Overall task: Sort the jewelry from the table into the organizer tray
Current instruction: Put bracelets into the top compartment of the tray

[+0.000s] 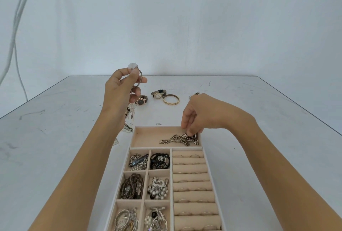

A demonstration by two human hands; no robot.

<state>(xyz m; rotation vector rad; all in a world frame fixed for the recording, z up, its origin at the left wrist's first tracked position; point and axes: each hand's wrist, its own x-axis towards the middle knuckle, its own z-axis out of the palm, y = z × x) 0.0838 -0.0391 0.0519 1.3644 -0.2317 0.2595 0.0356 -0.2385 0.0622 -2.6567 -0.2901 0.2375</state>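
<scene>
While the right grip [201,112] is lowered into the wide compartment at the far end of the organizer tray [157,126], a link chain [180,139] is pinched by its fingertips [190,133] at the right end of that compartment, with the rest of the chain laid out leftward on the lining. The tray is set at the near edge of the tabletop [55,138], about midway along it. The left grip [120,86] is held up beyond the tray's far left corner, closed on a flower bangle [141,77]; smaller pieces are seen dangling below it, too blurred to be named. The chain is judged limp and fairly weighty: it can be expected to sag and pool when lifted, so it is best taken near its middle or let down end first, and its links may snag. The flower bangle is judged stiff and light, and is better held by the band than by the white flower [132,65], which may be fragile. A brown watch [141,100], a dark-strapped watch [158,94] and a gold bangle [171,99] are seen toward the middle of the tabletop.
</scene>
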